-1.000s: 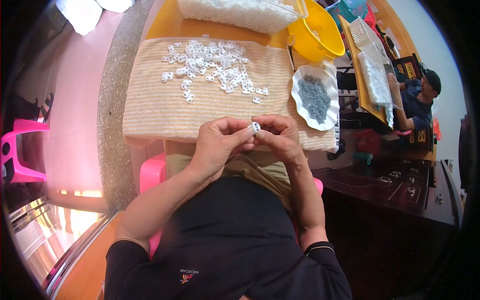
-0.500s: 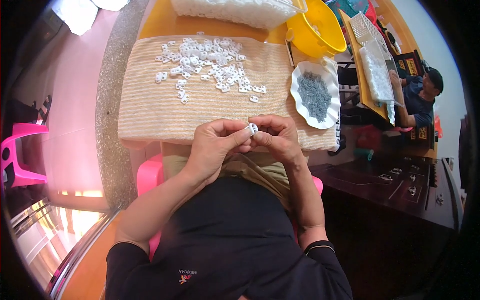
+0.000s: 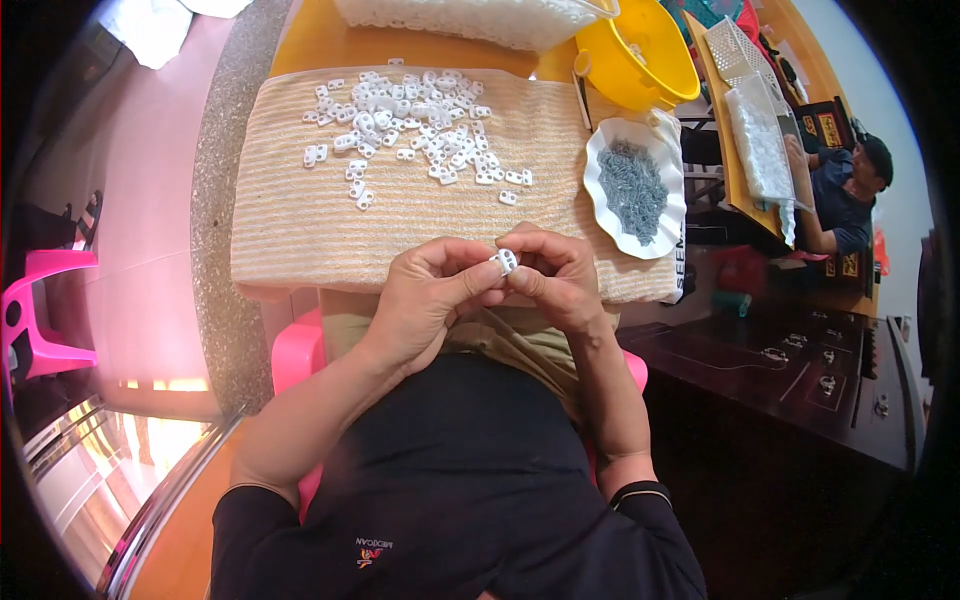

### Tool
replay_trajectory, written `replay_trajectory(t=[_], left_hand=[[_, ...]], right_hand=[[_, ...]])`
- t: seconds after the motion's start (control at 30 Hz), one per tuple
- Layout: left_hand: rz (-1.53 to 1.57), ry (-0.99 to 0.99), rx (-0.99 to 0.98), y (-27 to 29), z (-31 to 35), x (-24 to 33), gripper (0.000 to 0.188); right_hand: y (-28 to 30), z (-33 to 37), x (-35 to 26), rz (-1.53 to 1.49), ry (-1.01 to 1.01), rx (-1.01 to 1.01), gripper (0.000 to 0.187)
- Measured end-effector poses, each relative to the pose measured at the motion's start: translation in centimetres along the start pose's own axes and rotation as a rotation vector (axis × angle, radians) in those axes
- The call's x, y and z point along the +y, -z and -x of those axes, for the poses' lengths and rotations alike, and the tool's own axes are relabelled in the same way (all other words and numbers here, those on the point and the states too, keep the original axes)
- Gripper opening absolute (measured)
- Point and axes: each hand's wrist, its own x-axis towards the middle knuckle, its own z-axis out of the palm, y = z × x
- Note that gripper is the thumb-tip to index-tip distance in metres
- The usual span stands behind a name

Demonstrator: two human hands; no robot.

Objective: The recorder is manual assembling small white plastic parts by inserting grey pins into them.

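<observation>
Both hands meet at the near edge of the surface, just above the person's lap. The left hand [image 3: 425, 295] and the right hand [image 3: 555, 275] are curled in toward each other, and their fingertips pinch one small white plastic piece [image 3: 505, 262] between them. Neither hand is spread; each is closed narrow around that piece, thumbs and forefingers touching it from either side.

A striped beige cloth [image 3: 300, 220] covers the surface in front of the hands. On its far half lies a loose scatter of white plastic pieces [image 3: 410, 125], the same kind as the held one, thickest toward the far middle and thinning toward the right, with a few stray ones lying nearer. These are well apart from the hands.

To the right, at the cloth's edge, sits a white scalloped dish [image 3: 600, 200] holding a heap of small grey metal parts [image 3: 632, 188]. Farther off on the right is a yellow bowl [image 3: 640, 75], and along the far edge a clear tub [image 3: 470, 18] filled with white pieces.

At the far right another person [image 3: 845, 195] in a dark shirt and cap sits at a separate orange table. A pink plastic chair [image 3: 45, 310] stands at the left.
</observation>
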Motion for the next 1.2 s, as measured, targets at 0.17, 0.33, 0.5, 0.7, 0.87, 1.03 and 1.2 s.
replay_trajectory(t=[0.17,0.33,0.5,0.7,0.87,1.03,1.2], left_hand=[[0.022,0.002,-0.082,0.4,-0.2,0.1,0.011],[0.049,0.001,-0.121,0.6,-0.3,-0.1,0.009],[0.027,-0.012,-0.151,0.5,0.2,-0.1,0.011],[0.004,-0.057,-0.160,0.2,0.5,-0.3,0.012],[0.005,-0.058,-0.188,0.2,0.2,-0.3,0.012],[0.035,-0.032,-0.203,0.0,0.1,-0.1,0.011],[0.025,-0.025,-0.191,-0.2,0.2,0.0,0.009]], right_hand=[[-0.7,-0.1,0.0,0.022,0.055,0.037,0.031],[-1.1,0.1,-0.3,0.003,0.039,0.041,0.031],[-1.8,0.4,-0.9,0.054,0.054,0.036,0.030],[-2.6,0.5,-1.3,0.116,0.099,0.035,0.028],[-2.5,0.6,-1.4,0.107,0.098,0.035,0.027],[-1.6,0.6,-1.9,0.149,0.045,-0.013,0.029],[-1.7,0.6,-2.0,0.094,0.058,0.009,0.020]])
